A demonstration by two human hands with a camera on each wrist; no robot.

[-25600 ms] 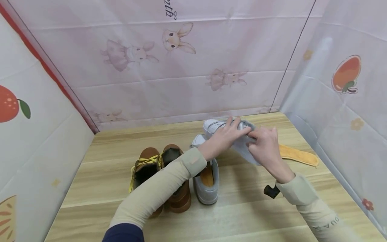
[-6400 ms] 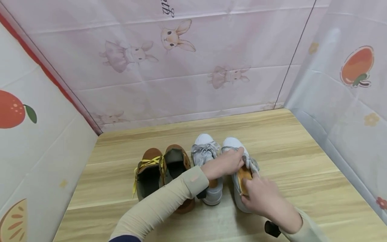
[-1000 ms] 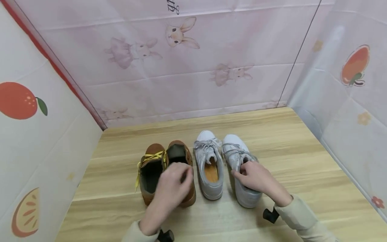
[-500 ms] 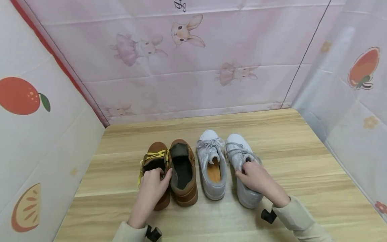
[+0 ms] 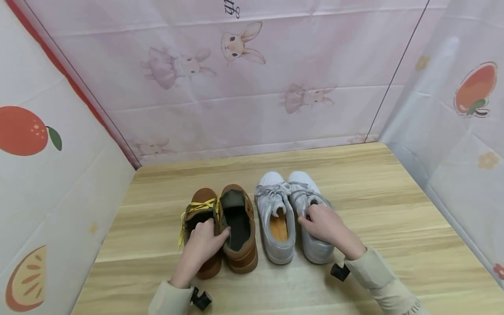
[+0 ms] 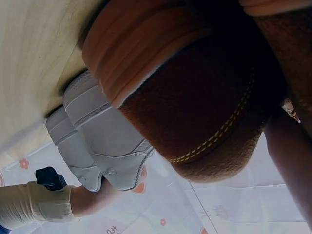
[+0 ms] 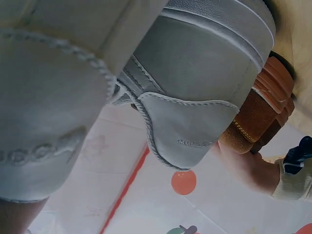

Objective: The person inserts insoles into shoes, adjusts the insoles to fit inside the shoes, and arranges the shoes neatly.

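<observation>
Two brown shoes stand side by side: the left one (image 5: 205, 195) has yellow laces, and the right one (image 5: 243, 259) shows a dark inside. My left hand (image 5: 204, 240) has its fingers in the left brown shoe and its thumb over the inner walls where the pair meets, gripping there. To the right stand two white shoes with grey laces. An orange insole (image 5: 278, 228) lies in the left white shoe (image 5: 271, 178). My right hand (image 5: 324, 222) pinches the inner side of the right white shoe (image 5: 316, 251), fingers inside its opening. Its insole is hidden by the hand.
The shoes stand on a wood-grain table (image 5: 354, 175). A pink printed sheet (image 5: 252, 113) hangs behind it, with printed side sheets left and right. Black wrist cameras (image 5: 201, 301) sit under both wrists, close to the tabletop.
The orange insole seen on the table earlier is gone from there. My left hand has moved from mid-air to the brown shoes. The right white shoe has shifted left, against its mate.
</observation>
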